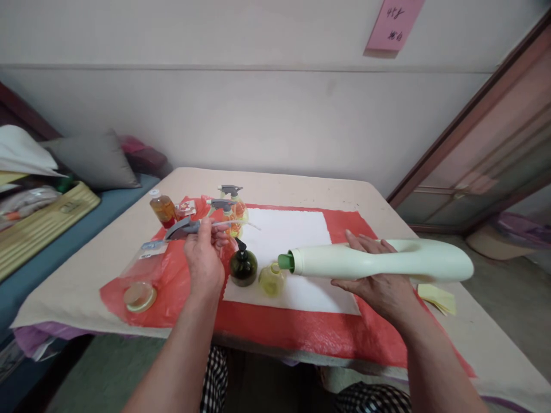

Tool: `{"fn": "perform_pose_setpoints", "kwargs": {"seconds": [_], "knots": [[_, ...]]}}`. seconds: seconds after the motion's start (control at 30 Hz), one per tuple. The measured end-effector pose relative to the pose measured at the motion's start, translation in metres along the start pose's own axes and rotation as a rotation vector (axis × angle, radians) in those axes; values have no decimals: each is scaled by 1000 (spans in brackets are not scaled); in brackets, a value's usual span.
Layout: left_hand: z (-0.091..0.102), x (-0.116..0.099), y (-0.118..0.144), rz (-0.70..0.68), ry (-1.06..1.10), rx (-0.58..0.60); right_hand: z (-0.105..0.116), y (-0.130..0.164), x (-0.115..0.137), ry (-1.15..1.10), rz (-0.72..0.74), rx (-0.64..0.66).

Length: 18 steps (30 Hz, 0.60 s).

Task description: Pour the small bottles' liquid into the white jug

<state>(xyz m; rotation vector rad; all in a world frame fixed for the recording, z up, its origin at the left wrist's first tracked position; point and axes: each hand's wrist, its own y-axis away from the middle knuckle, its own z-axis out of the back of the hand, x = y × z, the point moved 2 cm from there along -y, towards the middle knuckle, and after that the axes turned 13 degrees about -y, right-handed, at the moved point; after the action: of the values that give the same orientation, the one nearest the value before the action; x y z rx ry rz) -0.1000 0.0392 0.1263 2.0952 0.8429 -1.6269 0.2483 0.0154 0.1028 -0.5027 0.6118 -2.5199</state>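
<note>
Nearest to me, my right hand (379, 281) has its grip clamped around the big pale green bottle (383, 261), held almost flat above the white cloth (293, 241), its green spout (284, 262) tipped toward the small yellow bottle (272, 279) that stands open just below and left of the spout. I judge the big bottle stiff but a little squeezable, smooth plastic that could slip; held this far along its body, any liquid inside would shift its weight toward the spout, so a hold around the waist near the handle hollow seems the steadiest. The small yellow bottle looks light and easy to knock over. Just left of it stands a dark green pump bottle (243, 267). My left hand (205, 258), left of that pump bottle, pinches a grey spray head (183, 228) with its thin dip tube pointing right; it is light, rigid at the trigger, and the tube is bendy, so the collar is the place to hold. Farther left on the red plastic sheet (301, 332) lies a round lid (138, 296). Beyond the white cloth's far left corner stand two spray bottles (232, 209) and an amber bottle (162, 207), all on the desk (301, 186).
</note>
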Motion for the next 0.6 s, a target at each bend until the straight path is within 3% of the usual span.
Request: {"fn": "perform_pose_setpoints", "kwargs": {"seconds": [0.43, 0.6], "knots": [[0, -1, 0, 10, -5, 1, 2, -2, 4, 103, 152, -84], [-1, -2, 1, 10, -7, 8, -2, -1, 2, 45, 121, -73]]}}
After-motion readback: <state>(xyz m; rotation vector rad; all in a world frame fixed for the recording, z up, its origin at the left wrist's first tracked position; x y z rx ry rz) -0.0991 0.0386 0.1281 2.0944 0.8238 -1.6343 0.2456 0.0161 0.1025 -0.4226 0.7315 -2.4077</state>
